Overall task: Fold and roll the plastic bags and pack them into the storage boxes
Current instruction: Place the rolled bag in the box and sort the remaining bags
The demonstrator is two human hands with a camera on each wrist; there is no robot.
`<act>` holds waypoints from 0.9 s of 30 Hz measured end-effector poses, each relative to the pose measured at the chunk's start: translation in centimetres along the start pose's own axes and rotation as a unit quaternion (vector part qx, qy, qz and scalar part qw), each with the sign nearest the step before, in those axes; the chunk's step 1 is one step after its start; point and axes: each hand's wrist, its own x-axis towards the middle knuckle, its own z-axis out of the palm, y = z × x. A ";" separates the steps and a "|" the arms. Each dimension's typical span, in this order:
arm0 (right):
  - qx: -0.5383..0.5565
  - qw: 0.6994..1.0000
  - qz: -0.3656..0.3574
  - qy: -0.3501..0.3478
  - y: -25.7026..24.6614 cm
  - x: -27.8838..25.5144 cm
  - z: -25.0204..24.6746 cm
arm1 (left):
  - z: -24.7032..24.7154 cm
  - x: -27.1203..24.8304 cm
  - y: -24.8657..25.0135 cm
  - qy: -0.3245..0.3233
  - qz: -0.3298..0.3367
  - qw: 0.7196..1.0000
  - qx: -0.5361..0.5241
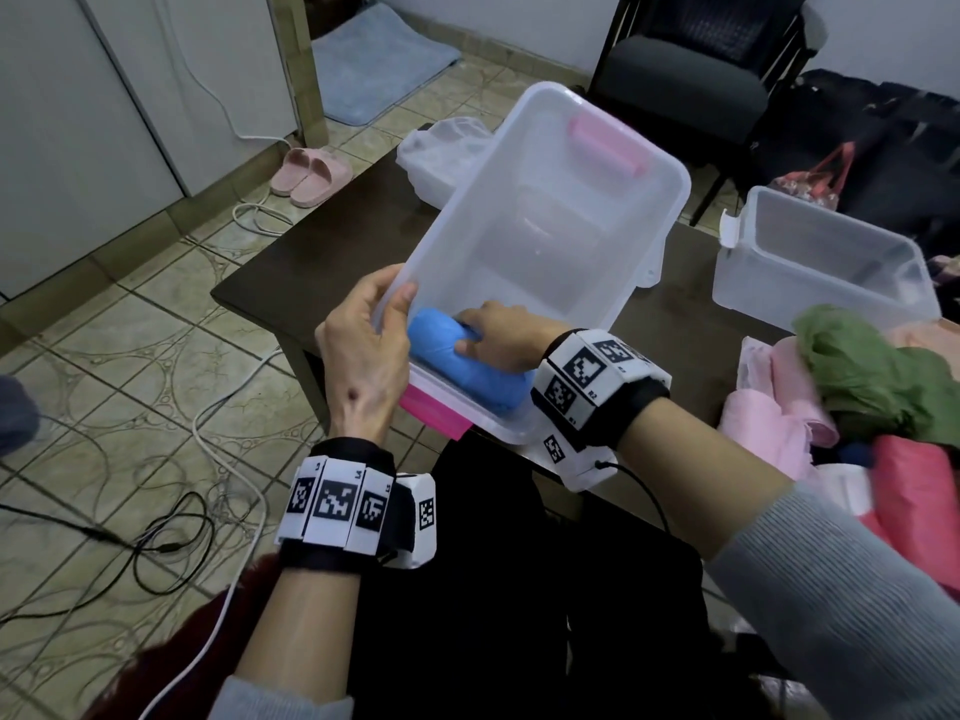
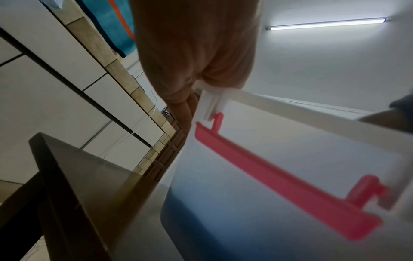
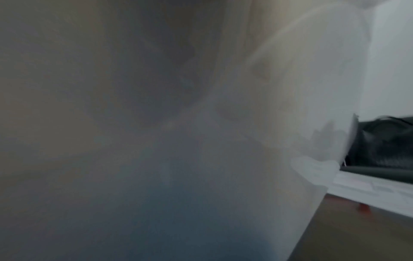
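A clear storage box (image 1: 670, 194) with pink latches is tilted off the dark table toward me. My left hand (image 1: 374, 324) grips its near left rim, thumb inside; in the left wrist view the fingers (image 2: 178, 102) wrap that rim above a pink latch (image 2: 286, 183). A rolled blue plastic bag (image 1: 457, 366) lies in the box's near end, showing as a blue blur (image 2: 223, 220) through the wall. My right hand (image 1: 488, 335) is inside the box, its fingers curled over the roll. The right wrist view is blurred by the box wall (image 3: 290, 123).
A second clear box (image 1: 821, 262) stands at the table's right. Green (image 1: 872, 376), pink (image 1: 774, 413) and red (image 1: 914, 491) bags are heaped at the right. A white bag (image 1: 441, 148) lies behind the tilted box. Cables cross the tiled floor; a black chair (image 1: 691, 80) stands beyond.
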 end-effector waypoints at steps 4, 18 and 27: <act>0.037 0.999 0.009 0.017 0.9 -0.5 0.1 | 0.1 0.3 0.2 -0.006 0.004 1.000 0.014; -0.040 0.993 -0.073 0.084 0.8 -0.4 1.0 | 0.4 1.5 0.9 -0.031 -0.006 0.998 0.053; 0.393 0.842 0.167 0.331 4.5 -2.1 -1.4 | 0.9 4.3 1.4 -0.082 -0.071 0.987 0.122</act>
